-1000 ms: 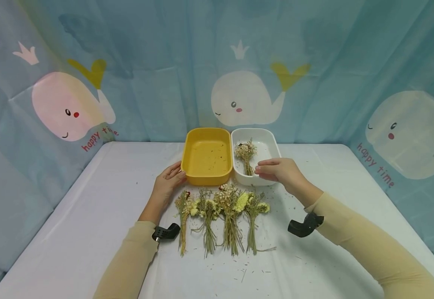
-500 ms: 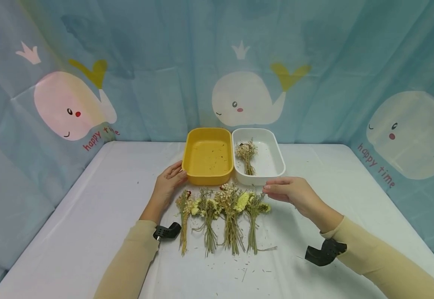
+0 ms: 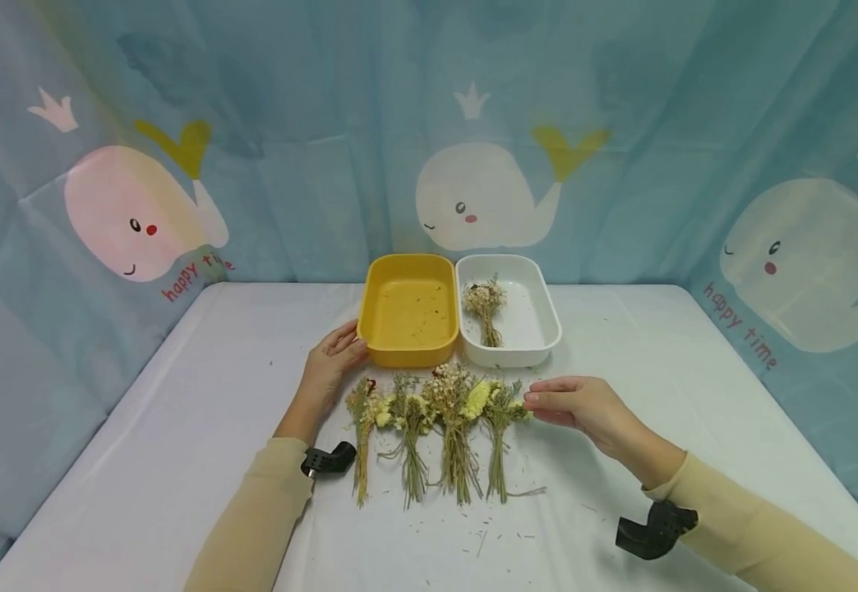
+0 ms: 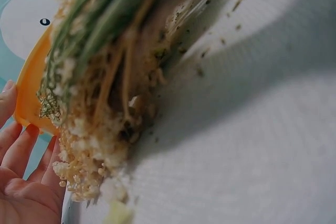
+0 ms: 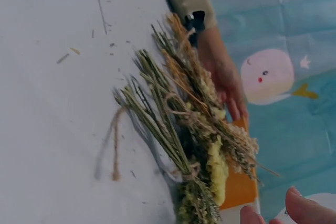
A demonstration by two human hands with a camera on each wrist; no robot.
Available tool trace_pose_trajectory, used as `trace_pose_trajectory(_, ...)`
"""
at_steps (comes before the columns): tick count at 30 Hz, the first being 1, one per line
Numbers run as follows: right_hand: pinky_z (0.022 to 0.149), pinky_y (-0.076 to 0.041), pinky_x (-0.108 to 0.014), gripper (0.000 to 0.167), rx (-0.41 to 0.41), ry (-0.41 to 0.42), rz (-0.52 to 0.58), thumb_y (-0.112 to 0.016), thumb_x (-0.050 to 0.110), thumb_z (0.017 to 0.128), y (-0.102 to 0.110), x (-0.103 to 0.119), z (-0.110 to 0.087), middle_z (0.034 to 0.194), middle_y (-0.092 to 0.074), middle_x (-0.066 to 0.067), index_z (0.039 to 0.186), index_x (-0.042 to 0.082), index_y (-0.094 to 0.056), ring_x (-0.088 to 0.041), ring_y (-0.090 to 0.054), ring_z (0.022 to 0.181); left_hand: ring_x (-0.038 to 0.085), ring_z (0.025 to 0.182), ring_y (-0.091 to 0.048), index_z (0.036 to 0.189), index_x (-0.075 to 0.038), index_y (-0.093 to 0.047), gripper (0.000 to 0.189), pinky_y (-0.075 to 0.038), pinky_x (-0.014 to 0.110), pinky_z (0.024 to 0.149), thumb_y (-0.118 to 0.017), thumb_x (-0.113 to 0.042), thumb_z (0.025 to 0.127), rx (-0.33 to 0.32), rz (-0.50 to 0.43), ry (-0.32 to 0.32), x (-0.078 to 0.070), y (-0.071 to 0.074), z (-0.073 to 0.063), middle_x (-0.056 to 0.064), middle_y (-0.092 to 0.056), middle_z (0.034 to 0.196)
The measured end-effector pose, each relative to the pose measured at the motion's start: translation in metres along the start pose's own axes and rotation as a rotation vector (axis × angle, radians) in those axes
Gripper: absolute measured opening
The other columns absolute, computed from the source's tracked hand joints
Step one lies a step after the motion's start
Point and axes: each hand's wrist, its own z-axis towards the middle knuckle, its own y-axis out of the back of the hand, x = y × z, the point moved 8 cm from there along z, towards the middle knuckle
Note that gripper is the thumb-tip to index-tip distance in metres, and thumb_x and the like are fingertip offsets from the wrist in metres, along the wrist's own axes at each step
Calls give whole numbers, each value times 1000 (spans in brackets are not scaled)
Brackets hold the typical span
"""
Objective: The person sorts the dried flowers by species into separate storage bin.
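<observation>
My left hand (image 3: 331, 360) rests its fairly straight fingers against the left wall and front corner of the yellow bin (image 3: 412, 358). My right hand (image 3: 577, 407) hovers at the flower heads of the rightmost dried flower bunch (image 3: 499, 444), fingers extended and nothing held. Left of that bunch lie a fuller cream bunch (image 3: 456, 436), a yellow-and-green bunch (image 3: 413, 444) and a slim bunch (image 3: 362, 436) closest to my left hand. A tied cream bunch (image 3: 485, 306) lies inside the white bin (image 3: 509, 358). In the left wrist view, a blurred dried bunch (image 4: 89, 129) fills the foreground.
The two bins stand side by side at the back of the white-covered table (image 3: 251, 345). Bits of stem (image 3: 482, 544) are scattered in front of the bunches. Behind hangs a blue curtain (image 3: 311, 205) with printed whales. Crumbs lie in the yellow bin.
My right hand has drawn back from over the white bin, coming nearer and slightly right, down to the rightmost bunch. The left hand has stayed at the yellow bin.
</observation>
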Motion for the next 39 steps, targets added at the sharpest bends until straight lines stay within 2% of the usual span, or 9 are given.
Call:
trace_pose_trajectory(4,92,-61,-28,50,12,-23,18,-73,13,91,-3,-11,-1,98,-77,-2,128,-15,-56,-11,-74,94,29,140,-47,154,-12,-38,60,-55,24,102,-62,-14,99,1,-6,2,-1,0,-2,9,-41,158)
trace_pose_trajectory(7,92,-61,-28,51,42,-33,23,-72,13,91,-7,-17,-3,106,-77,-8,130,-16,-55,-12,-74,96,29,140,-47,154,-12,-38,59,-54,25,103,-62,-14,99,2,-5,1,-1,0,-1,10,-41,158)
trace_pose_trajectory(11,94,-60,-30,54,88,-37,5,-69,15,94,-11,-21,-4,116,-73,-16,133,-17,-51,-15,-73,102,28,140,-48,153,-13,-39,59,-55,22,100,-62,-14,99,1,-1,-8,-3,0,-1,10,-41,158)
trace_pose_trajectory(16,95,-59,-31,54,105,-60,6,-70,15,94,-13,-27,-3,118,-72,-18,131,-18,-52,-16,-73,103,28,140,-48,153,-12,-40,59,-56,19,97,-62,-14,99,-1,-1,-23,-5,0,0,11,-41,158)
trace_pose_trajectory(23,96,-59,-32,51,154,-127,84,-68,12,94,-21,-41,-1,115,-72,-19,130,-19,-52,-20,-73,103,27,141,-47,154,-12,-38,59,-56,19,97,-62,-14,99,15,4,-16,-3,-1,-1,11,-41,158)
trace_pose_trajectory(31,92,-61,-30,43,178,-182,118,-69,12,93,-27,-53,3,106,-76,-15,125,-16,-59,-19,-74,98,28,141,-46,154,-12,-38,60,-54,25,103,-63,-15,99,16,-15,-15,-2,0,-1,11,-40,158)
trace_pose_trajectory(39,86,-62,-28,29,176,-233,167,-67,8,94,-33,-60,8,96,-77,-11,116,-9,-66,-17,-75,89,27,140,-48,153,-11,-39,59,-56,19,97,-62,-14,99,6,-8,-15,-1,0,-1,11,-41,158)
